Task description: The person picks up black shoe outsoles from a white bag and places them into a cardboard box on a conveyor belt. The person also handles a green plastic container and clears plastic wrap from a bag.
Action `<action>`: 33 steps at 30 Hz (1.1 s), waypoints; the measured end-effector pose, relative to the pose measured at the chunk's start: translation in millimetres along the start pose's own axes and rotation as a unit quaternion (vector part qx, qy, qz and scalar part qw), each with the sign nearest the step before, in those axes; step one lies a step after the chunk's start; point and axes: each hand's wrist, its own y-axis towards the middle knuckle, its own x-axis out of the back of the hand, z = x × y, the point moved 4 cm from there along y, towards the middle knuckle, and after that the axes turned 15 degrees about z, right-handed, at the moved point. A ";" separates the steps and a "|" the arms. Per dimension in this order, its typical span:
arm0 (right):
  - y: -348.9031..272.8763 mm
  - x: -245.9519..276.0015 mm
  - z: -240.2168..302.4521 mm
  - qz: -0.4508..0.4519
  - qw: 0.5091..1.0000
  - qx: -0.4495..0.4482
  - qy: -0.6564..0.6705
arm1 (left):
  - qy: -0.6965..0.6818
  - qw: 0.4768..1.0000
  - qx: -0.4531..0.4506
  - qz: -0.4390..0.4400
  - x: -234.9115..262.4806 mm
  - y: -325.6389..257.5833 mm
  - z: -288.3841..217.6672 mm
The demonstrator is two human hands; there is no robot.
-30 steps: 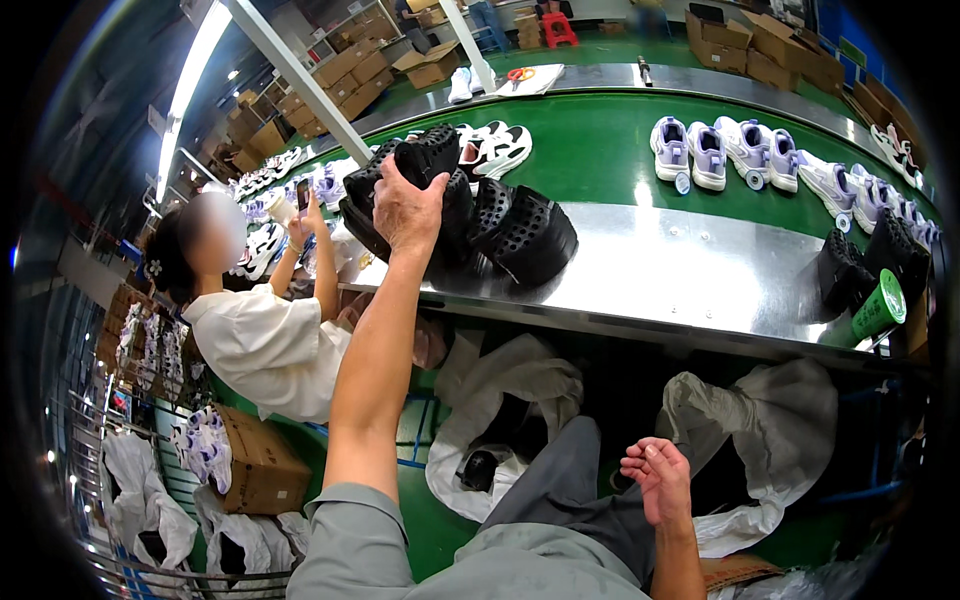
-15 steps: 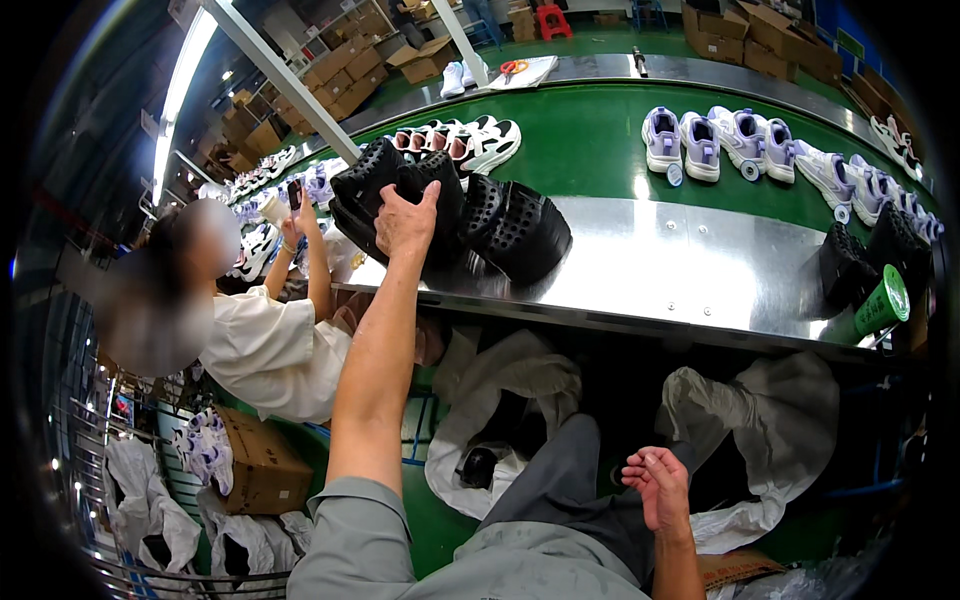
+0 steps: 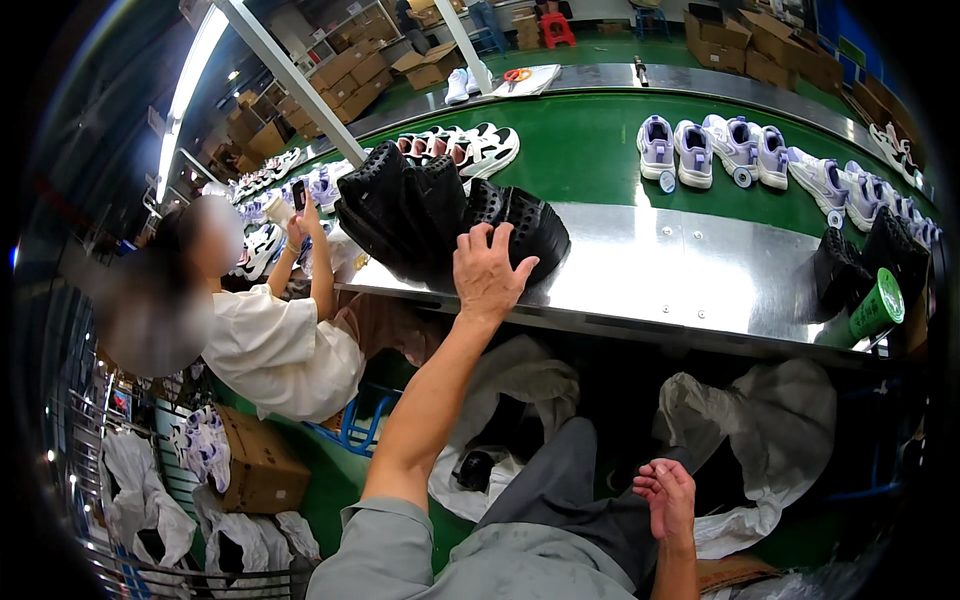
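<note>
Shifted right from the already piled tall black blocks (image 3: 432, 208), the left hand (image 3: 488, 274) spreads, ungripping, at low black blocks (image 3: 541, 232) not yet as high, right hand (image 3: 669, 495) empty, loosely curled.

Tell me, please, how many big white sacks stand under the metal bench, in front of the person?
2. One white sack is left of the person's legs; another white sack is right of them. More may be hidden in the shadow.
</note>
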 end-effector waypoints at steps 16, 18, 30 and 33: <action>-31.4 -10.6 79.9 0.050 0.983 0.170 -0.052 | -0.530 0.724 -0.387 0.211 181.1 -48.6 -196.0; -33.3 -8.3 88.9 0.031 0.986 0.152 -0.058 | -0.543 0.649 -0.483 0.226 221.9 -66.3 -231.3; -64.1 52.6 -0.9 -0.038 0.996 0.075 0.035 | -0.544 0.555 -0.584 0.235 233.9 -94.2 -288.0; -64.5 71.5 0.9 -0.074 0.995 0.062 0.034 | -0.548 0.538 -0.595 0.236 230.6 -93.1 -298.4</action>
